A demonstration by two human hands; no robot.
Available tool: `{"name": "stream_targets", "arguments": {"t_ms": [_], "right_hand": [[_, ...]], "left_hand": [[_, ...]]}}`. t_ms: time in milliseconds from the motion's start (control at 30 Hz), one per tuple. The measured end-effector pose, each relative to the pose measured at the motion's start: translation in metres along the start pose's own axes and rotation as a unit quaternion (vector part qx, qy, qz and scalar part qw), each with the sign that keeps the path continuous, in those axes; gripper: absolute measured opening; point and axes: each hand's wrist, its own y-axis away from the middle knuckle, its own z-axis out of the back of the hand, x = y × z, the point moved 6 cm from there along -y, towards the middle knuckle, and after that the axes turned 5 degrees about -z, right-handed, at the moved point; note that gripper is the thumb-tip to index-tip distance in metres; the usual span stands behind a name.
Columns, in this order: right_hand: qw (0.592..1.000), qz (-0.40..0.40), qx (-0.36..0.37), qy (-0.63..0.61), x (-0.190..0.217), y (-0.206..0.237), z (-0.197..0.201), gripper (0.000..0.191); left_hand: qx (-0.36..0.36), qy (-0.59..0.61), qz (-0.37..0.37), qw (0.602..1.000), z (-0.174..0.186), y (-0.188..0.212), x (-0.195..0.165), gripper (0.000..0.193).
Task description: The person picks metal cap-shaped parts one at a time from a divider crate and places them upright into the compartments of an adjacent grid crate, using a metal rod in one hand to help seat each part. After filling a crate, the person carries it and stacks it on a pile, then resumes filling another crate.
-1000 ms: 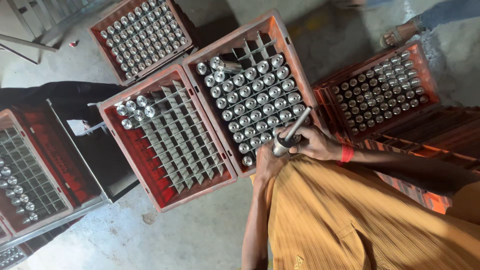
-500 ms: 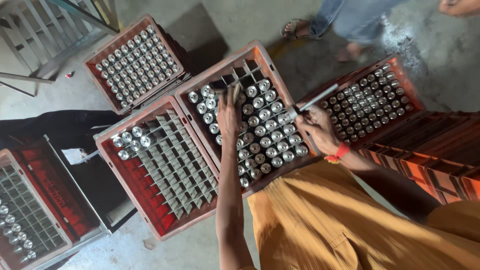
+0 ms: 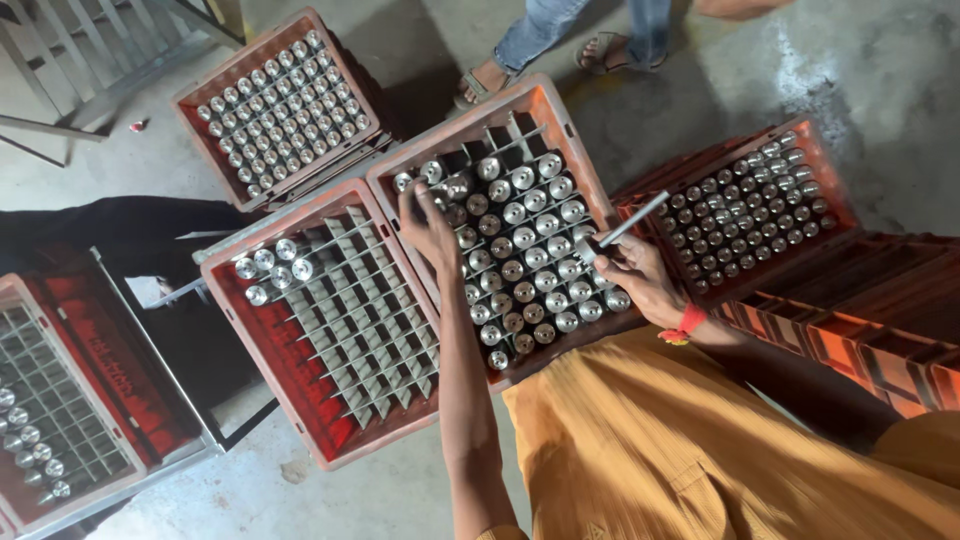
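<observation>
four red crates (image 3: 560, 120) on grey concrete floor (image 3: 400, 490), right hand (image 3: 640, 280) fingers grasping metal rod (image 3: 632, 220), left hand (image 3: 428, 225) fingers released

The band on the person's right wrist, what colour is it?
Red. The wristband shows best in the head view, just behind the right hand holding a metal rod.

Your left hand (image 3: 428, 225) hides the cylinders beneath it | far-left crate (image 3: 60, 400) cut off by edge | bystander's legs (image 3: 580, 35) cropped at top
</observation>
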Motion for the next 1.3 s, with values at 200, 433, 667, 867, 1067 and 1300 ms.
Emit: {"name": "stream_targets", "arguments": {"t_ms": [200, 433, 667, 867, 1067, 1300], "right_hand": [[1.000, 0.015, -0.009, 0.020, 0.006, 0.002, 0.003, 0.040], [0.999, -0.011, -0.024, 0.046, 0.006, 0.008, 0.003, 0.043], [0.998, 0.009, 0.014, 0.055, 0.003, 0.007, -0.015, 0.041], [0.997, 0.004, 0.015, 0.071, -0.004, 0.014, -0.002, 0.043], [0.994, 0.015, 0.054, 0.094, 0.006, 0.021, -0.014, 0.042], [0.983, 0.041, 0.178, 0.030, 0.035, 0.034, -0.080, 0.049]], "left_hand": [[-0.123, -0.302, -0.308, 0.894, 0.095, 0.001, -0.024, 0.026], [-0.194, -0.541, -0.281, 0.769, 0.205, -0.049, -0.020, 0.055], [-0.150, -0.596, -0.218, 0.758, 0.209, -0.068, -0.023, 0.053], [-0.207, -0.440, -0.332, 0.808, 0.238, -0.015, -0.051, 0.057], [-0.081, 0.228, -0.139, 0.960, 0.199, 0.069, 0.002, 0.059], [0.124, -0.019, 0.017, 0.992, 0.052, 0.171, 0.046, 0.026]]}}
